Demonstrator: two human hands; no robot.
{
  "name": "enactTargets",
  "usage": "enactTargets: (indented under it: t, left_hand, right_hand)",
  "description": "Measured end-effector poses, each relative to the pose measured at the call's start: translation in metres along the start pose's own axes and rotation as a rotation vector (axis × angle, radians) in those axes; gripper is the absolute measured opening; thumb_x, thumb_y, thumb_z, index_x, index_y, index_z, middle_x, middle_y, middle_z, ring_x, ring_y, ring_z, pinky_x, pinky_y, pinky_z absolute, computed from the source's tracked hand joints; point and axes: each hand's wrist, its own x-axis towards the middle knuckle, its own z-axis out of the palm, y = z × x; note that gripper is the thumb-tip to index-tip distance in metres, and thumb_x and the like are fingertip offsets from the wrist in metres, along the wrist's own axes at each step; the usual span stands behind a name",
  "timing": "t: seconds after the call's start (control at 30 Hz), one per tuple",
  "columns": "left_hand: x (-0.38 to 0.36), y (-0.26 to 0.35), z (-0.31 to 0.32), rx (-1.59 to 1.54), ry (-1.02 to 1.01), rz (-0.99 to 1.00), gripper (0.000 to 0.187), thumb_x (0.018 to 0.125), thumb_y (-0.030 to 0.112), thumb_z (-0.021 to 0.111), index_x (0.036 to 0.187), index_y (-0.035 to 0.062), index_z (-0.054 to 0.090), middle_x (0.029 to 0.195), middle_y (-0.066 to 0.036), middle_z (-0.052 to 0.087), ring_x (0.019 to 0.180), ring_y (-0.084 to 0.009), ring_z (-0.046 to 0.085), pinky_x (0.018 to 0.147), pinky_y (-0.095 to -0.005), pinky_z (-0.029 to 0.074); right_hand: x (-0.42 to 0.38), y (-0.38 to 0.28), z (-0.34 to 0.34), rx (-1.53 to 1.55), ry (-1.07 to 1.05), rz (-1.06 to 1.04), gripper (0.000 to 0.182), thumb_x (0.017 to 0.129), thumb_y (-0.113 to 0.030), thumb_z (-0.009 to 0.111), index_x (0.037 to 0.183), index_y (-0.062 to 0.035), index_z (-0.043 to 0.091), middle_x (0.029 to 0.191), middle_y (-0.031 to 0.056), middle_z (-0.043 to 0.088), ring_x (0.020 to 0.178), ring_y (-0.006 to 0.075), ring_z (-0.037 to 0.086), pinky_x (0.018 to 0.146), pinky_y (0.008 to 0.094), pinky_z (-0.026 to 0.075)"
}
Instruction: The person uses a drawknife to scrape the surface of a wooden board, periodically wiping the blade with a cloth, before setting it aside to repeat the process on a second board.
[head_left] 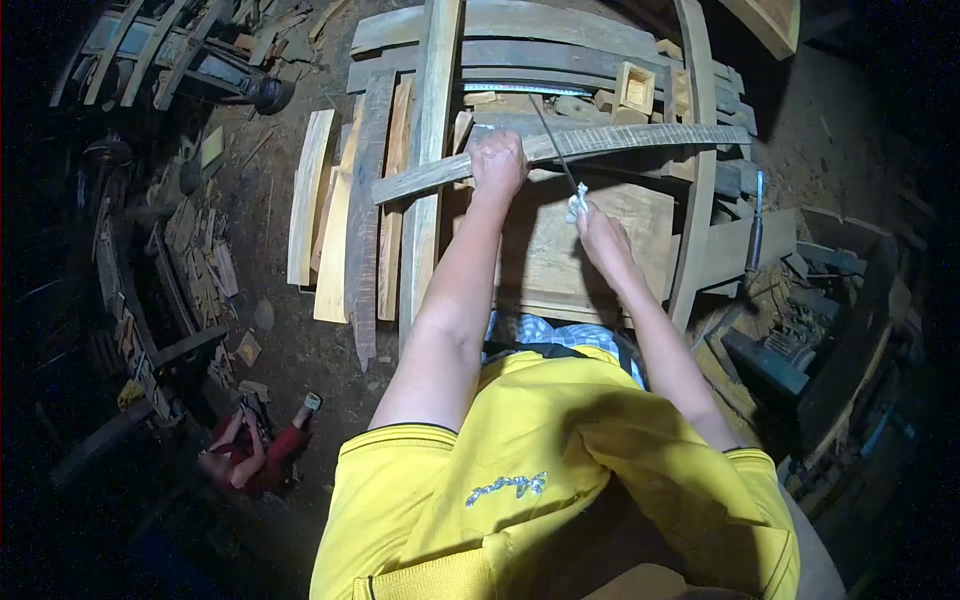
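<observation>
A long, slightly curved wooden plank (640, 138) with many crosswise marks on its right part lies across two upright-running beams. My left hand (498, 163) is closed over this plank, left of its middle. My right hand (604, 240) is closed around the whitish, wrapped-looking handle of a hand saw (556, 146). The saw's dark, narrow blade shows nearly edge-on and crosses the plank just right of my left hand; its teeth cannot be made out. Below the plank, a flat wooden panel (590, 250) lies between the beams.
The left beam (428, 130) and right beam (697, 190) flank my arms. Loose boards (330, 210) lie at left, with a small wooden box (635, 88) at the back. A long-handled tool (757, 225) and machinery (785, 345) stand right. A person in red (260, 450) sits lower left.
</observation>
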Motion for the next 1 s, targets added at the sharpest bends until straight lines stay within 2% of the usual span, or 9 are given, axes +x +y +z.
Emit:
enactTargets:
  t: [0.13, 0.27, 0.33, 0.43, 0.57, 0.63, 0.83, 0.93, 1.0]
  left_hand:
    - [0.004, 0.002, -0.003, -0.009, -0.014, 0.01, 0.012, 0.071, 0.015, 0.056, 0.08, 0.0064, 0.057, 0.076, -0.013, 0.062, 0.073, -0.0285, 0.062, 0.067, -0.0424, 0.043]
    - [0.007, 0.001, -0.004, -0.01, -0.028, 0.022, 0.012, 0.071, 0.015, 0.056, 0.08, 0.0062, 0.057, 0.076, -0.013, 0.062, 0.072, -0.0291, 0.062, 0.066, -0.0428, 0.043]
    - [0.006, 0.003, -0.006, 0.024, -0.109, -0.031, 0.012, 0.071, 0.014, 0.057, 0.081, 0.0084, 0.061, 0.082, -0.011, 0.063, 0.078, -0.026, 0.062, 0.072, -0.0402, 0.042]
    - [0.004, 0.004, -0.007, 0.004, -0.108, -0.045, 0.012, 0.071, 0.014, 0.057, 0.081, 0.0084, 0.061, 0.082, -0.011, 0.063, 0.079, -0.0258, 0.062, 0.073, -0.0399, 0.042]
    - [0.005, 0.006, -0.013, 0.029, -0.099, -0.026, 0.012, 0.071, 0.014, 0.057, 0.081, 0.0083, 0.061, 0.082, -0.011, 0.063, 0.08, -0.0256, 0.062, 0.074, -0.0401, 0.042]
    - [0.005, 0.003, -0.011, 0.009, -0.033, 0.031, 0.011, 0.072, 0.014, 0.056, 0.08, 0.0059, 0.057, 0.079, -0.013, 0.062, 0.072, -0.0294, 0.062, 0.066, -0.0438, 0.043]
    - [0.004, 0.001, -0.009, 0.0, -0.081, 0.019, 0.013, 0.072, 0.014, 0.056, 0.081, 0.0058, 0.058, 0.079, -0.013, 0.063, 0.074, -0.0295, 0.062, 0.066, -0.0447, 0.043]
    - [0.007, 0.005, -0.008, 0.04, -0.158, -0.038, 0.014, 0.071, 0.015, 0.058, 0.083, 0.0089, 0.06, 0.084, -0.011, 0.062, 0.079, -0.0259, 0.062, 0.075, -0.0419, 0.042]
    - [0.008, 0.005, -0.008, 0.039, -0.147, -0.026, 0.014, 0.071, 0.015, 0.058, 0.084, 0.0091, 0.059, 0.085, -0.011, 0.062, 0.079, -0.0257, 0.062, 0.075, -0.0422, 0.042]
  right_hand:
    - [0.056, -0.022, -0.002, 0.019, -0.045, -0.03, 0.035, 0.091, -0.033, 0.035, 0.098, -0.0057, 0.056, 0.086, 0.0266, 0.06, 0.084, 0.0431, 0.058, 0.075, 0.0505, 0.044]
    - [0.045, -0.016, 0.002, -0.085, -0.028, -0.012, 0.035, 0.091, -0.033, 0.035, 0.098, -0.0053, 0.056, 0.087, 0.0263, 0.06, 0.084, 0.0433, 0.058, 0.075, 0.0503, 0.044]
    - [0.004, -0.007, -0.004, 0.058, -0.003, -0.004, 0.034, 0.09, -0.03, 0.037, 0.094, -0.0022, 0.057, 0.087, 0.026, 0.061, 0.085, 0.0426, 0.058, 0.075, 0.0499, 0.044]
    - [-0.006, -0.002, -0.004, 0.051, -0.044, 0.038, 0.032, 0.09, -0.028, 0.037, 0.098, -0.0022, 0.054, 0.086, 0.0271, 0.059, 0.087, 0.046, 0.054, 0.074, 0.0521, 0.042]
    - [0.049, -0.021, -0.005, 0.047, -0.079, 0.013, 0.031, 0.091, -0.028, 0.037, 0.1, -0.0036, 0.054, 0.086, 0.0269, 0.059, 0.087, 0.046, 0.054, 0.075, 0.052, 0.042]
    - [0.059, -0.02, 0.005, -0.039, -0.01, -0.02, 0.03, 0.091, -0.027, 0.038, 0.1, -0.0037, 0.053, 0.085, 0.0275, 0.059, 0.086, 0.0463, 0.054, 0.074, 0.0527, 0.042]
    - [-0.013, -0.001, -0.006, 0.007, -0.053, 0.041, 0.029, 0.09, -0.026, 0.038, 0.098, -0.0024, 0.053, 0.084, 0.0289, 0.058, 0.085, 0.0468, 0.054, 0.073, 0.0534, 0.042]
    - [0.032, -0.014, -0.004, 0.04, -0.034, -0.002, 0.03, 0.09, -0.027, 0.038, 0.097, -0.0026, 0.053, 0.085, 0.0293, 0.058, 0.087, 0.0466, 0.054, 0.073, 0.0534, 0.042]
    - [0.059, -0.024, 0.001, -0.015, -0.008, -0.001, 0.03, 0.09, -0.027, 0.038, 0.096, -0.003, 0.053, 0.086, 0.0294, 0.058, 0.087, 0.0465, 0.054, 0.073, 0.0535, 0.042]
